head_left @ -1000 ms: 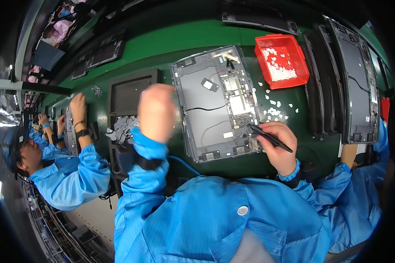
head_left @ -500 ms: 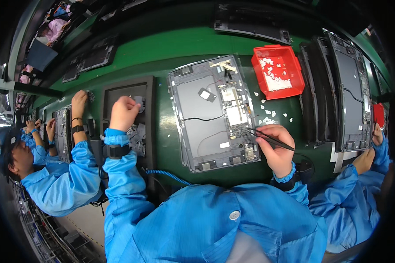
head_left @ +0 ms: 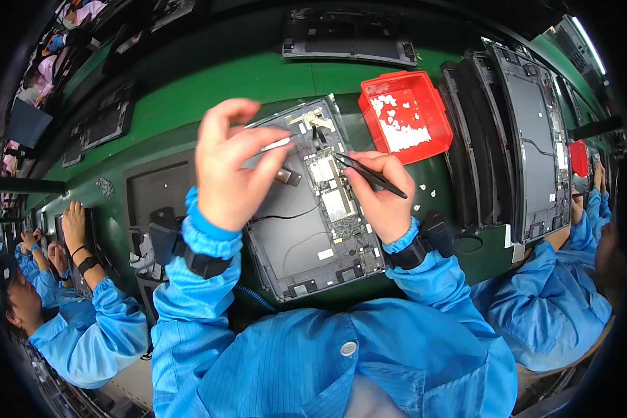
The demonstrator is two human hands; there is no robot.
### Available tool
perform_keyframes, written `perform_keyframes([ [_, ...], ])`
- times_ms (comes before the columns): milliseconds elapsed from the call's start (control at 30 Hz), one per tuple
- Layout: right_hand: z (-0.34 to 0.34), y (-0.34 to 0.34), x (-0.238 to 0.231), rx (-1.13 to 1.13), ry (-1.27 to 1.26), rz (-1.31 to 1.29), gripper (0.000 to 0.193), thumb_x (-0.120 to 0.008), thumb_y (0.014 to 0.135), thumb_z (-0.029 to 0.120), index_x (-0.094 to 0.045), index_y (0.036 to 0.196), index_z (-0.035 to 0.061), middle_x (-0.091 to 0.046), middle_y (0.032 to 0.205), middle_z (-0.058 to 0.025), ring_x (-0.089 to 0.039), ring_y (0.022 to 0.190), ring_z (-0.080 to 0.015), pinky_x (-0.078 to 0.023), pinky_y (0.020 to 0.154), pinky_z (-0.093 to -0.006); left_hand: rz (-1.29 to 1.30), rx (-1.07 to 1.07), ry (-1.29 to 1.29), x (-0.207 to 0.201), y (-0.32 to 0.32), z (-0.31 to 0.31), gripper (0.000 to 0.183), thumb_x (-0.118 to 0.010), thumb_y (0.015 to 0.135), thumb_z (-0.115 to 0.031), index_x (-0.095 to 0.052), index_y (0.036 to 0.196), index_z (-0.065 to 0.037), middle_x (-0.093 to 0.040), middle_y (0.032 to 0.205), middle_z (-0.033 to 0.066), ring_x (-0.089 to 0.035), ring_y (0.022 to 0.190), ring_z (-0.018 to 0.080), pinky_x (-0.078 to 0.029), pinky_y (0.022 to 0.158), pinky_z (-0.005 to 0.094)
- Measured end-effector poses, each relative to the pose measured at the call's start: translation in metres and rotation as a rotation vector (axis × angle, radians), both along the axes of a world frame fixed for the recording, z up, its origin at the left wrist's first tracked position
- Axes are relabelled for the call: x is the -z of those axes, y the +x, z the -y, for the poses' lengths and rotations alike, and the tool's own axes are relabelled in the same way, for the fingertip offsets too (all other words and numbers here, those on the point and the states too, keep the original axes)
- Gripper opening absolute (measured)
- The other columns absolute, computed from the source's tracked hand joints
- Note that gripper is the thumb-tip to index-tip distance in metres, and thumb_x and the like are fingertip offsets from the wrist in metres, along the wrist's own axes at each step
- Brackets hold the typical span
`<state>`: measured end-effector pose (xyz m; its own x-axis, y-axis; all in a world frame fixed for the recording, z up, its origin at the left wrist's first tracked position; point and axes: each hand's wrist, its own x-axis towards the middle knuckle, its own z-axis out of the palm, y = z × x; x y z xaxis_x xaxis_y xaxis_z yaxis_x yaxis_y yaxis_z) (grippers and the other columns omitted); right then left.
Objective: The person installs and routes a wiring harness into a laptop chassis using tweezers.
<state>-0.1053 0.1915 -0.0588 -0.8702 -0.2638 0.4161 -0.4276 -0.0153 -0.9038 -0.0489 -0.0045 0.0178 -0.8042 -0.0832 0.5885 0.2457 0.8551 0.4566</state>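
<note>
A grey tablet-like device shell (head_left: pixel 292 244) lies open before me, with a long circuit board (head_left: pixel 336 202) along its right side. My left hand (head_left: pixel 233 164) is over the shell's upper left, thumb and forefinger pinched on a small pale strip-shaped part (head_left: pixel 276 144). Its other fingers are curled and lifted. My right hand (head_left: pixel 386 195) grips black tweezers (head_left: pixel 376 177), tips pointing left at the board's upper end. A small dark plate (head_left: pixel 289 177) rests on the shell, partly behind my left hand. Pale strips and black cables (head_left: pixel 318 136) sit at the shell's top.
A red bin (head_left: pixel 439 129) of small white pieces stands behind right, with loose ones (head_left: pixel 425 194) beside it. More shells (head_left: pixel 529 139) stand upright at right. A dark foam tray (head_left: pixel 164 184) holding grey parts (head_left: pixel 145 254) is at left. Co-workers in blue sit on both sides.
My left hand has come from the foam tray to above the shell, bringing a small part. My right hand has moved the tweezers up to the board's upper end. The view has shifted.
</note>
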Motion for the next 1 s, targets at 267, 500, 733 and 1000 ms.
perform_keyframes([
  [267,-0.001,0.005,-0.002,-0.056,-0.406,0.505,0.016,-0.055,0.08,-0.009,-0.044,0.089,-0.0035,-0.057,0.1,-0.0188,-0.059,0.09,-0.0189,-0.05,0.078,-0.0278,0.376,0.119,1.142,0.043,-0.034,-0.028,0.012,-0.04,0.092,-0.008,-0.038,0.098,0.001,-0.061,0.093,0.0173,-0.064,0.082,0.0243,-0.055,0.067,0.0275],
  [500,-0.003,0.003,-0.005,-0.104,-0.398,0.569,0.016,-0.057,0.079,-0.008,-0.046,0.09,-0.004,-0.058,0.1,-0.0201,-0.058,0.092,-0.0195,-0.05,0.079,-0.0284,0.394,0.128,1.221,0.046,-0.036,-0.029,0.012,-0.041,0.092,-0.01,-0.039,0.098,0.001,-0.06,0.093,0.0195,-0.064,0.08,0.026,-0.055,0.068,0.0309],
  [733,-0.002,0.003,-0.005,-0.103,-0.418,0.569,0.015,-0.057,0.078,-0.009,-0.047,0.088,-0.0039,-0.058,0.098,-0.0206,-0.058,0.094,-0.0209,-0.049,0.081,-0.0295,0.401,0.142,1.253,0.049,-0.035,-0.03,0.013,-0.043,0.092,-0.009,-0.038,0.099,0.001,-0.06,0.093,0.0169,-0.063,0.082,0.0237,-0.054,0.069,0.0281],
  [1000,-0.002,0.003,-0.002,-0.115,-0.351,0.507,0.014,-0.057,0.077,-0.01,-0.048,0.086,-0.0044,-0.059,0.097,-0.0211,-0.057,0.096,-0.0224,-0.048,0.082,-0.0304,0.409,0.157,1.258,0.047,-0.035,-0.031,0.012,-0.043,0.091,-0.008,-0.038,0.098,0.001,-0.06,0.093,0.0173,-0.063,0.083,0.0245,-0.054,0.07,0.0285],
])
